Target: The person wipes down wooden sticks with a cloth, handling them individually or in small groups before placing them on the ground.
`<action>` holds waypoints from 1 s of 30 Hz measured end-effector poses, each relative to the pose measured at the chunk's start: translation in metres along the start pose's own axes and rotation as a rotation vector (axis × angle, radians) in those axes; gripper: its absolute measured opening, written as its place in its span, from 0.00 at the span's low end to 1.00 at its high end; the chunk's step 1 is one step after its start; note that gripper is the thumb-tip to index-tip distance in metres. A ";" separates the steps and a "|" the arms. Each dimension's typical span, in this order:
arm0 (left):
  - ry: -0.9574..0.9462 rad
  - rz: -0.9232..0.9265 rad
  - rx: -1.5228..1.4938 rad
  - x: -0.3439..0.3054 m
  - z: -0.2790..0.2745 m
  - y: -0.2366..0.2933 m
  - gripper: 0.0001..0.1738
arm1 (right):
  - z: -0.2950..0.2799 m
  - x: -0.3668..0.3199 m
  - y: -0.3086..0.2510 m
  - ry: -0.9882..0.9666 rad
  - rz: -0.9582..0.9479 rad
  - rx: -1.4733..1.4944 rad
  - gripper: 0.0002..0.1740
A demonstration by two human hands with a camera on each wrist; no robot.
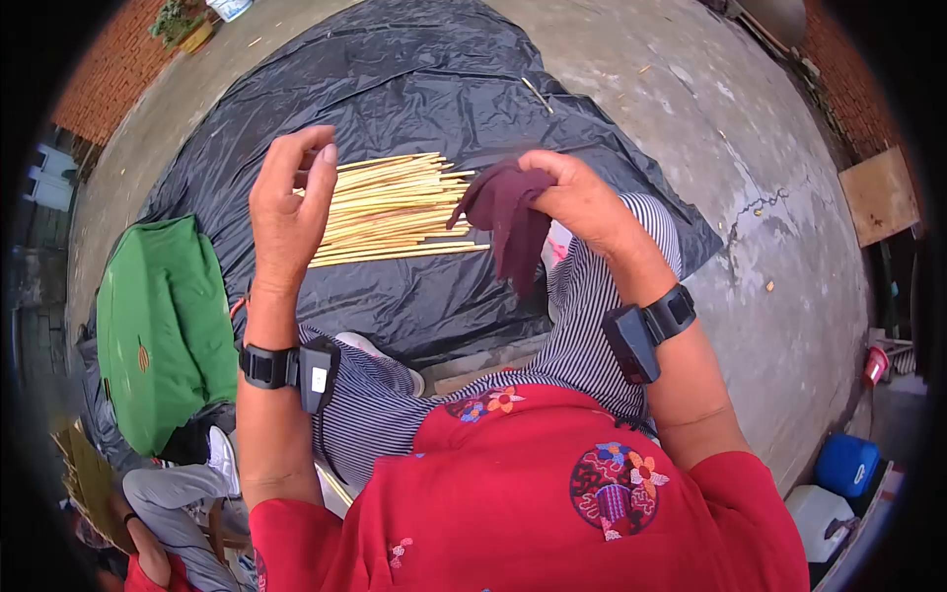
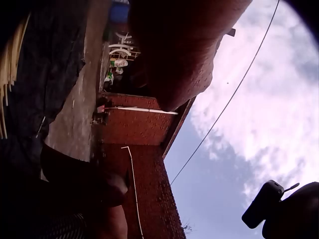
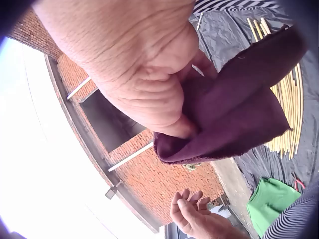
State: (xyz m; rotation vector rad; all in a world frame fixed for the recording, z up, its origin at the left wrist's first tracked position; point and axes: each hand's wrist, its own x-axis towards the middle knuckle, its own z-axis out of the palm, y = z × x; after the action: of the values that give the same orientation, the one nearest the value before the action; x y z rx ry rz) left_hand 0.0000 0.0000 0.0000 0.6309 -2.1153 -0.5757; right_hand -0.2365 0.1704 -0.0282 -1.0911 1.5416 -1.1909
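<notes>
A dark maroon cloth (image 1: 508,212) hangs from my right hand (image 1: 582,202), its edge pinched between thumb and fingers. In the right wrist view the same cloth (image 3: 239,109) spreads in loose folds with frayed edges. My left hand (image 1: 291,192) is raised with loosely bent fingers and holds nothing; the right wrist view also shows that left hand (image 3: 194,214) with its fingers relaxed. Below and between the hands a bundle of thin pale yellow sticks (image 1: 395,207) lies side by side on a black plastic sheet (image 1: 395,99).
A green cloth (image 1: 163,331) covers something at the left, with red-handled pliers (image 3: 299,184) nearby. A single stick (image 1: 538,96) lies apart on the sheet. Another person's leg (image 1: 182,503) is at lower left. A blue container (image 1: 846,464) stands at far right on concrete ground (image 1: 789,306).
</notes>
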 end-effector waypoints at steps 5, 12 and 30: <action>-0.164 -0.186 0.133 -0.006 -0.020 -0.073 0.11 | 0.015 0.008 -0.006 0.045 -0.026 0.132 0.11; -0.175 -0.102 0.264 -0.009 -0.027 -0.075 0.10 | 0.026 0.004 -0.024 0.133 -0.026 0.186 0.08; -1.200 -0.520 0.446 -0.081 -0.002 -0.175 0.18 | 0.058 0.062 -0.034 -0.563 -0.273 -1.071 0.10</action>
State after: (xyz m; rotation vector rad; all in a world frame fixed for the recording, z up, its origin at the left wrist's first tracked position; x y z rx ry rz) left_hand 0.0853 -0.0856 -0.1507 1.3377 -3.2716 -0.9141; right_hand -0.1905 0.0928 -0.0115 -2.1450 1.5702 -0.0527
